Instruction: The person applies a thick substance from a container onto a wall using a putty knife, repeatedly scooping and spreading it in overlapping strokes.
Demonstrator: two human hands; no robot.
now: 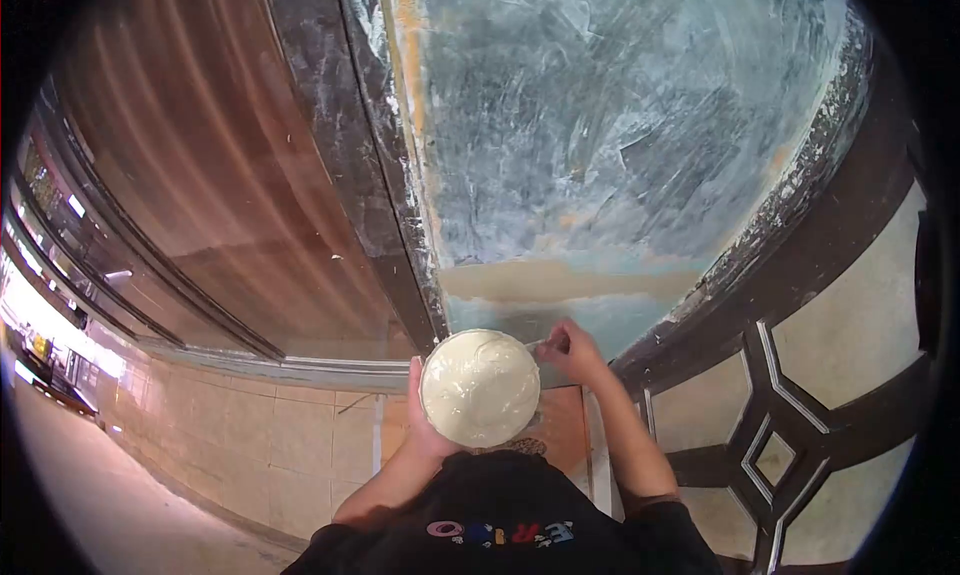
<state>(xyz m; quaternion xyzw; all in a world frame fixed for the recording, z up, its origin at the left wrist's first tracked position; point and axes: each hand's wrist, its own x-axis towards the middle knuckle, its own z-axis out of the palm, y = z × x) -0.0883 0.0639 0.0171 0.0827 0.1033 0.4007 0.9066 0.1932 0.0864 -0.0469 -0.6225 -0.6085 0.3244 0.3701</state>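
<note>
A round tub of smooth cream-coloured paste (480, 389) is held up in front of my chest. My left hand (428, 420) wraps round the tub's left and lower side. At the tub's right edge, my right hand (570, 349) is closed on a thin handle that reaches to the rim; what the handle belongs to is hidden. Ahead stands a wall panel (600, 125) with patchy blue-grey and white smears, and a tan band crosses its lower part.
On the left is a glass pane with a brown curtain (220, 175) in a dark frame. A dark door with pale panels (845, 305) stands at the right. Below are floor tiles (300, 435) and an orange-brown sheet (563, 425).
</note>
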